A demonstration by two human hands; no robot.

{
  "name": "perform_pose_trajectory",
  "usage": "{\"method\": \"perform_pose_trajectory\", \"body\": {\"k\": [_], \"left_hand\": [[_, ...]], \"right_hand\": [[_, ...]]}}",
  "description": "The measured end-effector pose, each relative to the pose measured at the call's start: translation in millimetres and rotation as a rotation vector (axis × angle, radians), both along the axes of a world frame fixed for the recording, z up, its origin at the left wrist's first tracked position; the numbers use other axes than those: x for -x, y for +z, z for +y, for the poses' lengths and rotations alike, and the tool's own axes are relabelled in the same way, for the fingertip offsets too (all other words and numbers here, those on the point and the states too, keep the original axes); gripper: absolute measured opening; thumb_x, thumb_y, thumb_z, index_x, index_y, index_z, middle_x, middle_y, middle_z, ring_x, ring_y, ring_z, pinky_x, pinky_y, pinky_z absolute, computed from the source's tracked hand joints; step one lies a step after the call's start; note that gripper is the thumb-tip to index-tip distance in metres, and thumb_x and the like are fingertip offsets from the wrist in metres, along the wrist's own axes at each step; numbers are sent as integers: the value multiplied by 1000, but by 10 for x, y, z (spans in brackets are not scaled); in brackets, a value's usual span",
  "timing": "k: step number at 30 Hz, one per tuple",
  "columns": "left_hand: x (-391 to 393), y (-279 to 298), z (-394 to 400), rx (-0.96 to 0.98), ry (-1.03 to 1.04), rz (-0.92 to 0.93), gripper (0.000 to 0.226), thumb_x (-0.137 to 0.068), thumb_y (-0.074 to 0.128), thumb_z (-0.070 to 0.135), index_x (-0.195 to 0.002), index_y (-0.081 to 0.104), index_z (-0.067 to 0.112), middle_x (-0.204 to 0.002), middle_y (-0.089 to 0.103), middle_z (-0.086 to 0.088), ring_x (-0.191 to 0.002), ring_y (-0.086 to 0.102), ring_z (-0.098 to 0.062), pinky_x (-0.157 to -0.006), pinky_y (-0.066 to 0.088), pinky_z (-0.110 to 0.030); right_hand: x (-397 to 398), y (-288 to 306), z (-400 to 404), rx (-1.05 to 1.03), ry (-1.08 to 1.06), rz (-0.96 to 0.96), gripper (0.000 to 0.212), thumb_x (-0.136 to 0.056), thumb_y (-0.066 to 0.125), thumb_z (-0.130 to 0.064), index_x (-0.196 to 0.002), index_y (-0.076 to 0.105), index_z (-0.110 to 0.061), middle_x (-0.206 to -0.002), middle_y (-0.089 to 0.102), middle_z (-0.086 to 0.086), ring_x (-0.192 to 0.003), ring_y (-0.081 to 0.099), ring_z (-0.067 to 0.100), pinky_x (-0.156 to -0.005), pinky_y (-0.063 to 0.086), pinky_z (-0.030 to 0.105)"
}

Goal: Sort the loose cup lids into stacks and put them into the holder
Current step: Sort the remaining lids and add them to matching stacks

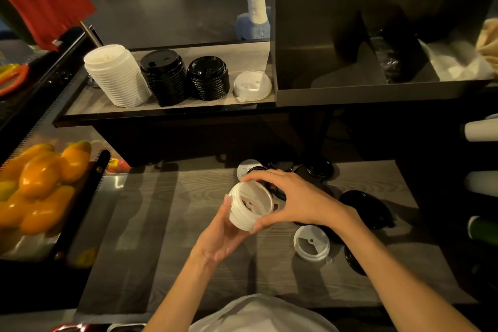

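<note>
While nothing on the counter looks heavy, the thin moulded plastic lids will flex and slide against each other, so they are best taken by the rim wall, not the flat top. On the far-left of the raised grey wood-grain shelf [172, 106] a tall stack of white ribbed plastic lids [118, 76] leans slightly, next to a stack of black domed plastic lids [163, 78], then a shorter stack of flatter black lids [208, 78], then a single translucent white flat lid [252, 85] lying just beside the dark metal compartment holder [377, 93]. Lower down, the left hand [221, 237] cups a short stack of white plastic lids [249, 206] from below, its fingers curled round the ribbed side, while the right hand [293, 198] arches over the top and pinches the rim between thumb and fingertips, seemingly seating the top lid. Such a nested stack is light and fairly stiff as a unit but could spring apart if squeezed unevenly; holding it at both ends looks safest. Behind the hands a small white lid [247, 167] and several loose black plastic lids [319, 168] lie on the lower wood-grain counter [175, 223]; to the right rest one upturned white lid with a sip flap [311, 243] and a larger glossy black lid [366, 209].
</note>
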State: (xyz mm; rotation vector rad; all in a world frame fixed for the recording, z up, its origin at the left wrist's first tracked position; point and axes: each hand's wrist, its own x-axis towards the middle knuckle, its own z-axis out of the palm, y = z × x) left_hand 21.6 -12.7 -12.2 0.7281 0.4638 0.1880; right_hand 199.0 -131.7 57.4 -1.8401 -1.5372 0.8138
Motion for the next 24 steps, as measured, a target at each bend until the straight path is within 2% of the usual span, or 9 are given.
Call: {"method": "perform_pose_trajectory", "body": {"k": [3,6,9,13,18,21,24], "left_hand": [[10,-16,9,-15,-16,11,103,-68,83,66,-147,50,9,-146,53,-28,-134,54,-43,-108,50,-53],[14,11,-2,34,-22,-26,93,-66,85,65,-139,62,12,-144,55,-28,-128,60,-42,-95,58,-51],[-19,34,-15,39,-9,-24,90,-65,81,72,-134,68,15,-139,61,-23,-119,66,-37,-86,60,-48],[-57,33,-11,7,31,9,109,-67,72,79,-150,49,11,-140,59,-25,-116,66,-36,-82,60,-44],[-53,3,-21,-15,31,58,118,-53,75,85,-144,55,12,-139,62,-21,-114,68,-33,-84,61,-41],[-49,-17,-16,-2,67,75,114,-63,60,85,-148,49,10,-136,66,-18,-113,70,-31,-85,60,-40],[-45,-2,-8,33,105,92,108,-60,69,82,-142,56,12,-137,65,-18,-119,68,-34,-93,60,-46]], "right_hand": [[-12,25,-33,4,2,12,85,-68,91,-55,-140,45,-54,-141,51,-27,-132,49,2,-110,47,43],[-36,68,-35,-49,-31,46,81,-73,91,-46,-141,46,-49,-139,55,-22,-132,52,5,-109,49,43],[-68,116,-26,-57,-53,21,83,-73,89,-50,-142,43,-52,-139,53,-20,-133,50,9,-108,48,47],[3,161,-28,-2,-6,-43,87,-72,87,-56,-143,38,-57,-140,47,-26,-134,43,3,-111,44,44],[80,165,-9,7,4,-96,89,-70,85,-63,-144,36,-56,-143,42,-30,-136,39,0,-114,42,42],[122,169,-9,7,-14,-109,90,-71,85,-63,-146,35,-56,-143,42,-31,-135,36,-5,-115,40,38],[146,166,3,-2,-40,-106,92,-69,86,-64,-146,36,-57,-145,42,-31,-135,36,-8,-115,40,36]]}}
